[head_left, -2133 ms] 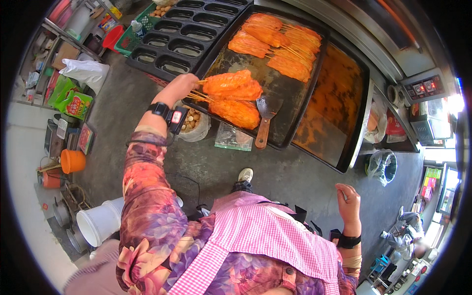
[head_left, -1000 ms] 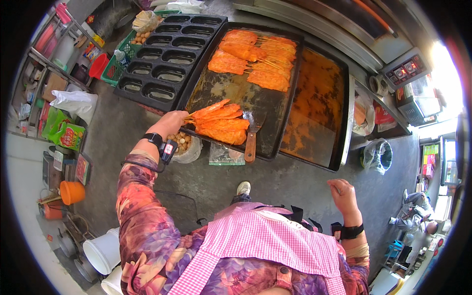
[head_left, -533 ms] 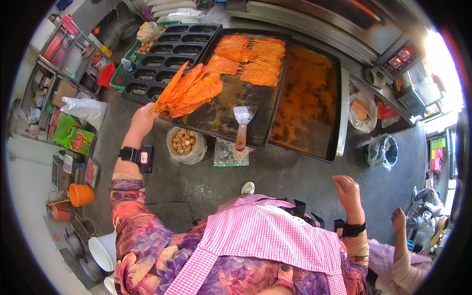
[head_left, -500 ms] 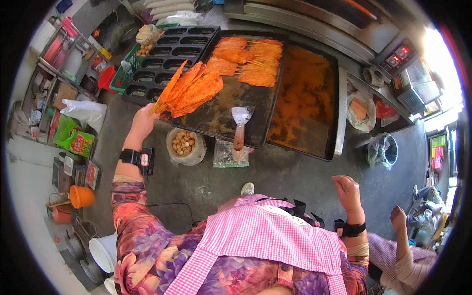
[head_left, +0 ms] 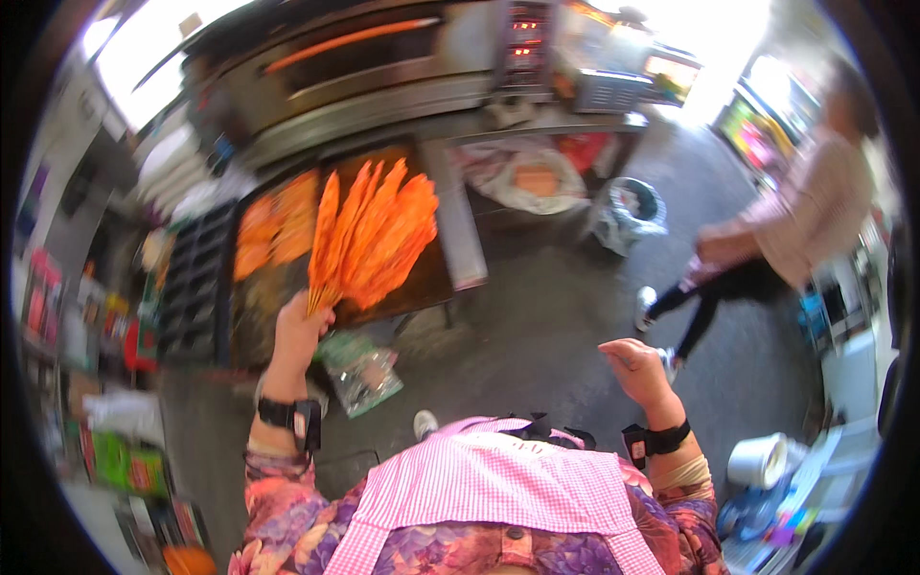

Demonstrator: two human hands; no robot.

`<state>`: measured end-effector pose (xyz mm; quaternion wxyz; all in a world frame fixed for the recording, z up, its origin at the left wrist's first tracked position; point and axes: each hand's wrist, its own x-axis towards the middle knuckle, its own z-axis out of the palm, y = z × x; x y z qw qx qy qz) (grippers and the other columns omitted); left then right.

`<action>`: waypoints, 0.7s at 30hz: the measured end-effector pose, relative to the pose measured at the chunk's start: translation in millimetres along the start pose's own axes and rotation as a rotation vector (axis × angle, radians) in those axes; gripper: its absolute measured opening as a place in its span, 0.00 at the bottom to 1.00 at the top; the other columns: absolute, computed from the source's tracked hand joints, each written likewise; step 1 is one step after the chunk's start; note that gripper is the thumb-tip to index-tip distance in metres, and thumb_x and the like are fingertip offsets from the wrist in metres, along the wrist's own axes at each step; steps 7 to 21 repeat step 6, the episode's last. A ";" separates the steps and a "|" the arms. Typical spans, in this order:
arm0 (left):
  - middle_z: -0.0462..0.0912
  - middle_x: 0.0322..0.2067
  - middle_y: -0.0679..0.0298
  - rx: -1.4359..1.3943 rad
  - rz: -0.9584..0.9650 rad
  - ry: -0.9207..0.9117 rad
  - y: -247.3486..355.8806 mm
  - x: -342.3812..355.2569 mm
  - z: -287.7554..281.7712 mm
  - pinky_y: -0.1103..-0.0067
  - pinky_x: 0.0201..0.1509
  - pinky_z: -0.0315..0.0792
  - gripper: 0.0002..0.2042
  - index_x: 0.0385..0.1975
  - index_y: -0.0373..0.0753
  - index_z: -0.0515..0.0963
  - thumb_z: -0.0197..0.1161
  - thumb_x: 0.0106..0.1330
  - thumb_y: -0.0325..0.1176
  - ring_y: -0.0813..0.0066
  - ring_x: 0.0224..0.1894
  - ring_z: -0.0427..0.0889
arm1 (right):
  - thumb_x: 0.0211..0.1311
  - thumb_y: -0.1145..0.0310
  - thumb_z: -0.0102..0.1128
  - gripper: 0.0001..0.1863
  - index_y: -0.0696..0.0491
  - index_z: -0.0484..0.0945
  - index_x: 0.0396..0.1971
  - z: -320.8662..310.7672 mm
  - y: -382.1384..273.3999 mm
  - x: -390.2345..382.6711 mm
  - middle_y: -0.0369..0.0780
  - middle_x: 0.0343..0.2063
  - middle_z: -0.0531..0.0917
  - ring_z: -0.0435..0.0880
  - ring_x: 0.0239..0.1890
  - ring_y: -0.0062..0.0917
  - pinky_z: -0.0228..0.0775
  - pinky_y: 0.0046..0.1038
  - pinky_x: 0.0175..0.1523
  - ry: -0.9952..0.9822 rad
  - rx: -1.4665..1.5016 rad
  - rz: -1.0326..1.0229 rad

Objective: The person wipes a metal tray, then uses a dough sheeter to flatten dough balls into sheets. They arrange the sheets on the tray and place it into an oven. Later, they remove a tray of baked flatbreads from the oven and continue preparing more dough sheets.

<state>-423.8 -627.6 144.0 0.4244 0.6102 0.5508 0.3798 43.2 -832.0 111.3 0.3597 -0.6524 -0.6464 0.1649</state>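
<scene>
My left hand (head_left: 303, 326) is closed around the thin stick ends of a bunch of flat orange-red skewers (head_left: 379, 230), which fan upward over the trays. More orange skewers (head_left: 278, 220) lie on a dark baking tray (head_left: 257, 311) at the left. Beside that tray, partly covered by the raised bunch, is a second tray (head_left: 433, 273) with an orange-brown surface. My right hand (head_left: 637, 369) hangs in the air to the right, fingers bent and pressed together. I see nothing in it.
A black mould tray (head_left: 196, 287) stands far left. Below the trays is a clear plastic bag (head_left: 359, 374). An oven (head_left: 374, 57) spans the back. A lined bin (head_left: 628, 211) stands right of a low metal table (head_left: 470, 220). Another person (head_left: 795, 211) is at the right.
My view has turned to the right, so the trays now appear farther left. The skewers stay in my left hand, now more upright. The other person now shows nearly whole, at the upper right.
</scene>
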 end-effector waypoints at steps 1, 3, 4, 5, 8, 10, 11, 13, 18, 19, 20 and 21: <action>0.77 0.22 0.69 -0.039 0.000 -0.040 8.0 -1.5 23.3 0.86 0.25 0.63 0.05 0.34 0.36 0.76 0.56 0.59 0.24 0.86 0.21 0.69 | 0.53 0.78 0.59 0.07 0.55 0.81 0.33 -13.8 5.5 -16.2 0.43 0.31 0.83 0.82 0.35 0.34 0.74 0.29 0.41 0.033 -0.019 0.003; 0.77 0.23 0.69 -0.160 0.007 -0.125 20.9 -5.8 66.7 0.87 0.26 0.64 0.04 0.33 0.36 0.76 0.55 0.60 0.23 0.86 0.22 0.70 | 0.53 0.78 0.59 0.07 0.55 0.81 0.33 -40.7 15.1 -48.0 0.43 0.31 0.83 0.82 0.35 0.34 0.74 0.29 0.41 0.085 -0.043 0.045; 0.77 0.23 0.69 -0.216 0.001 -0.164 25.7 -5.6 85.0 0.87 0.26 0.64 0.04 0.33 0.36 0.76 0.55 0.60 0.22 0.85 0.23 0.71 | 0.54 0.78 0.59 0.07 0.55 0.81 0.33 -51.8 18.2 -60.7 0.43 0.31 0.83 0.82 0.35 0.35 0.74 0.29 0.41 0.103 -0.054 0.075; 0.78 0.25 0.69 -0.174 0.027 -0.220 31.2 -2.8 108.5 0.87 0.27 0.65 0.04 0.34 0.35 0.76 0.56 0.61 0.22 0.85 0.24 0.72 | 0.54 0.77 0.59 0.07 0.54 0.82 0.33 -66.1 29.2 -70.6 0.43 0.31 0.83 0.82 0.35 0.35 0.74 0.30 0.41 0.107 -0.061 0.107; 0.78 0.26 0.68 -0.176 0.010 -0.252 36.3 1.4 132.5 0.87 0.28 0.66 0.06 0.37 0.34 0.76 0.56 0.61 0.22 0.85 0.25 0.72 | 0.54 0.77 0.59 0.07 0.54 0.82 0.33 -80.8 40.1 -77.9 0.43 0.31 0.83 0.82 0.35 0.35 0.74 0.30 0.41 0.133 -0.069 0.119; 0.78 0.26 0.68 -0.176 0.010 -0.252 36.3 1.4 132.5 0.87 0.28 0.66 0.06 0.37 0.34 0.76 0.56 0.61 0.22 0.85 0.25 0.72 | 0.54 0.77 0.59 0.07 0.54 0.82 0.33 -80.8 40.1 -77.9 0.43 0.31 0.83 0.82 0.35 0.35 0.74 0.30 0.41 0.133 -0.069 0.119; 0.78 0.26 0.68 -0.176 0.010 -0.252 36.3 1.4 132.5 0.87 0.28 0.66 0.06 0.37 0.34 0.76 0.56 0.61 0.22 0.85 0.25 0.72 | 0.54 0.77 0.59 0.07 0.54 0.82 0.33 -80.8 40.1 -77.9 0.43 0.31 0.83 0.82 0.35 0.35 0.74 0.30 0.41 0.133 -0.069 0.119; 0.78 0.26 0.68 -0.176 0.010 -0.252 36.3 1.4 132.5 0.87 0.28 0.66 0.06 0.37 0.34 0.76 0.56 0.61 0.22 0.85 0.25 0.72 | 0.54 0.77 0.59 0.07 0.54 0.82 0.33 -80.8 40.1 -77.9 0.43 0.31 0.83 0.82 0.35 0.35 0.74 0.30 0.41 0.133 -0.069 0.119; 0.78 0.26 0.68 -0.176 0.010 -0.252 36.3 1.4 132.5 0.87 0.28 0.66 0.06 0.37 0.34 0.76 0.56 0.61 0.22 0.85 0.25 0.72 | 0.54 0.77 0.59 0.07 0.54 0.82 0.33 -80.8 40.1 -77.9 0.43 0.31 0.83 0.82 0.35 0.35 0.74 0.30 0.41 0.133 -0.069 0.119; 0.78 0.26 0.68 -0.176 0.010 -0.252 36.3 1.4 132.5 0.87 0.28 0.66 0.06 0.37 0.34 0.76 0.56 0.61 0.22 0.85 0.25 0.72 | 0.54 0.77 0.59 0.07 0.54 0.82 0.33 -80.8 40.1 -77.9 0.43 0.31 0.83 0.82 0.35 0.35 0.74 0.30 0.41 0.133 -0.069 0.119; 0.78 0.26 0.68 -0.176 0.010 -0.252 36.3 1.4 132.5 0.87 0.28 0.66 0.06 0.37 0.34 0.76 0.56 0.61 0.22 0.85 0.25 0.72 | 0.54 0.77 0.59 0.07 0.54 0.82 0.33 -80.8 40.1 -77.9 0.43 0.31 0.83 0.82 0.35 0.35 0.74 0.30 0.41 0.133 -0.069 0.119; 0.78 0.26 0.68 -0.176 0.010 -0.252 36.3 1.4 132.5 0.87 0.28 0.66 0.06 0.37 0.34 0.76 0.56 0.61 0.22 0.85 0.25 0.72 | 0.54 0.77 0.59 0.07 0.54 0.82 0.33 -80.8 40.1 -77.9 0.43 0.31 0.83 0.82 0.35 0.35 0.74 0.30 0.41 0.133 -0.069 0.119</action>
